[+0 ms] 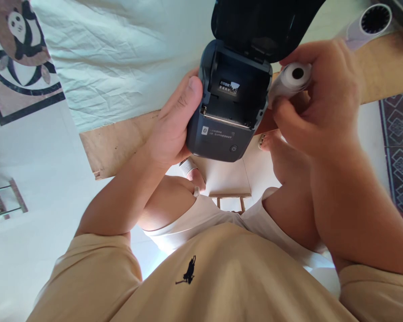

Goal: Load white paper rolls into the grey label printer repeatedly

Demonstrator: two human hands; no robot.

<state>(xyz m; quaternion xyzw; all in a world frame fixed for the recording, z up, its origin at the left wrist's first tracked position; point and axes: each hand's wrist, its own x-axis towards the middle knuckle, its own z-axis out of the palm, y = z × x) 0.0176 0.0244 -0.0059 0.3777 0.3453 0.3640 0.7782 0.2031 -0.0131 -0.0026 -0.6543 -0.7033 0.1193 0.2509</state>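
A dark label printer [221,141] is held up in front of me, its black lid [255,27] swung up and its paper bay showing with no roll inside. My left hand [177,116] wraps round the printer's left side, the thumb on its edge. Beside the bay's right side, my right hand [325,94] pinches a small white paper roll [289,80] between thumb and fingers. The roll's end with its dark core hole faces me. Part of the right hand's grip is hidden behind the roll.
A larger white roll with a dark toothed core [369,27] lies at the upper right on the wooden table [383,67]. A pale, creased cloth [114,58] covers part of the tabletop. Below are my legs and a wooden stool edge [230,196]. A patterned floor border [401,152] runs at the right.
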